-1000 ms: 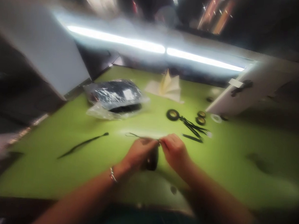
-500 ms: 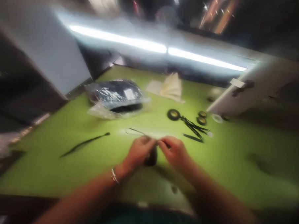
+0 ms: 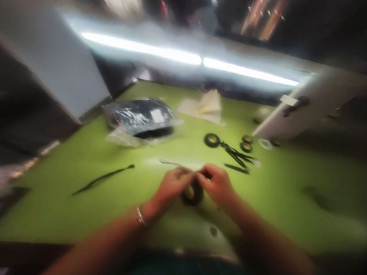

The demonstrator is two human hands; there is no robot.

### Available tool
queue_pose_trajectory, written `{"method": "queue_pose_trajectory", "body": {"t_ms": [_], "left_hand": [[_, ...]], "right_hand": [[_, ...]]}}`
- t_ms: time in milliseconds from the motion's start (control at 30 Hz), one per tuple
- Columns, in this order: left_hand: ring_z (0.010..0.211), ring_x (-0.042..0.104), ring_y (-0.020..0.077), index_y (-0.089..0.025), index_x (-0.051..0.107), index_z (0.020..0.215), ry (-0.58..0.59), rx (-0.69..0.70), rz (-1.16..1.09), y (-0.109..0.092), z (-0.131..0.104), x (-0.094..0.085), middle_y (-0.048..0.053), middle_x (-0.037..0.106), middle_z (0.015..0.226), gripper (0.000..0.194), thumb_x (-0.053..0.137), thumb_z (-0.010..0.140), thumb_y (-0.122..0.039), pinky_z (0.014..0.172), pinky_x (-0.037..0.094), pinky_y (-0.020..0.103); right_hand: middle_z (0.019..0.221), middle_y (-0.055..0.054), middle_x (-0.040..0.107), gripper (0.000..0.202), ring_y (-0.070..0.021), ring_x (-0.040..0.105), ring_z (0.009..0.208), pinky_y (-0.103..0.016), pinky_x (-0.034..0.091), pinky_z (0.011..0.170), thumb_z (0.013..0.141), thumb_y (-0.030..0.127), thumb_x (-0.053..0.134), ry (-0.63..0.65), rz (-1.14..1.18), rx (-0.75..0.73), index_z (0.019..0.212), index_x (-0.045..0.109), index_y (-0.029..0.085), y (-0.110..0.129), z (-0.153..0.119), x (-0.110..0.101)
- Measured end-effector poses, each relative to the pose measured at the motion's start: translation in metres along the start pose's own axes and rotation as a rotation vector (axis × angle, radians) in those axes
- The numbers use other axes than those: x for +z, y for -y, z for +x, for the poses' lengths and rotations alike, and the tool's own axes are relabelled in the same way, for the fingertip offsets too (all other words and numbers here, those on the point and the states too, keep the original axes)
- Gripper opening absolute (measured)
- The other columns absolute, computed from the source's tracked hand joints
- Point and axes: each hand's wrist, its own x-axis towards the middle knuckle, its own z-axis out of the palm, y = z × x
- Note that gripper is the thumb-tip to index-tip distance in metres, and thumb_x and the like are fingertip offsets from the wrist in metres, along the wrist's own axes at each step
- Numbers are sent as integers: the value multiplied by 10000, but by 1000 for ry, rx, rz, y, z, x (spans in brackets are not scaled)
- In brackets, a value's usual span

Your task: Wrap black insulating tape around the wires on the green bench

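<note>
At the middle of the green table my left hand [image 3: 175,185] and my right hand [image 3: 217,182] meet, fingertips pinched together. A thin dark cable [image 3: 172,163] runs from my left fingers, its looped end pointing left. Just below the fingertips hangs a roll of black tape [image 3: 192,199], its open ring facing me. My right fingers pinch at the top of this tape; the exact contact is blurred and partly hidden. Further left lies a single black cable [image 3: 104,178], apart from both hands.
Beyond my right hand lie a bundle of black cables [image 3: 236,155], a larger tape roll [image 3: 211,140], two small rolls [image 3: 246,146] and a white ring [image 3: 265,144]. A clear plastic bag [image 3: 144,115] with dark contents and cream paper [image 3: 211,106] lie behind. A white panel [image 3: 282,111] stands right.
The tape roll has turned from nearly edge-on to showing its open ring, and has shifted slightly right. Both hands stay close together; the cable's looped end looks narrower.
</note>
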Motion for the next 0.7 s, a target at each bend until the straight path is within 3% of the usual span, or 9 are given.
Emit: {"method": "queue_pose_trajectory", "body": {"t_ms": [100, 233, 300, 467, 700], "left_hand": [[758, 666, 190, -135, 716, 869, 2, -18, 12, 0, 2, -1, 86, 733, 840, 301, 730, 733, -404, 704, 509, 269], [546, 624, 161, -127, 708, 856, 33, -46, -1, -1, 2, -2, 47, 688, 631, 302, 707, 749, -409, 571, 489, 269], [520, 610, 149, -136, 707, 858, 13, -44, -26, -2, 2, -3, 29, 675, 606, 271, 707, 751, -384, 554, 478, 260], [648, 633, 149, -157, 710, 837, 6, -15, -163, -1, 2, -2, 23, 695, 687, 149, 688, 761, -282, 645, 487, 244], [733, 609, 152, -159, 684, 973, -18, -19, -194, -6, -4, 7, 42, 685, 823, 236, 628, 801, -310, 716, 477, 258]], "right_hand": [[664, 15, 647, 116, -129, 573, 631, -253, 432, 607, 764, 115, 602, 2, 19, -32, 685, 623, 198, 1, 1, 0], [679, 18, 663, 107, -124, 587, 620, -243, 446, 590, 796, 128, 598, 34, 97, -49, 741, 646, 206, 0, 0, 1], [701, 7, 664, 110, -133, 584, 647, -256, 453, 617, 809, 123, 592, 3, 47, -135, 754, 640, 206, -2, -1, 2], [687, -19, 617, 165, -153, 526, 667, -278, 432, 633, 852, 102, 542, -90, -163, -366, 724, 590, 194, -6, -3, 4], [696, -25, 598, 135, -161, 521, 678, -288, 435, 646, 882, 125, 525, -160, -230, -416, 777, 568, 199, -5, -3, 6]]}}
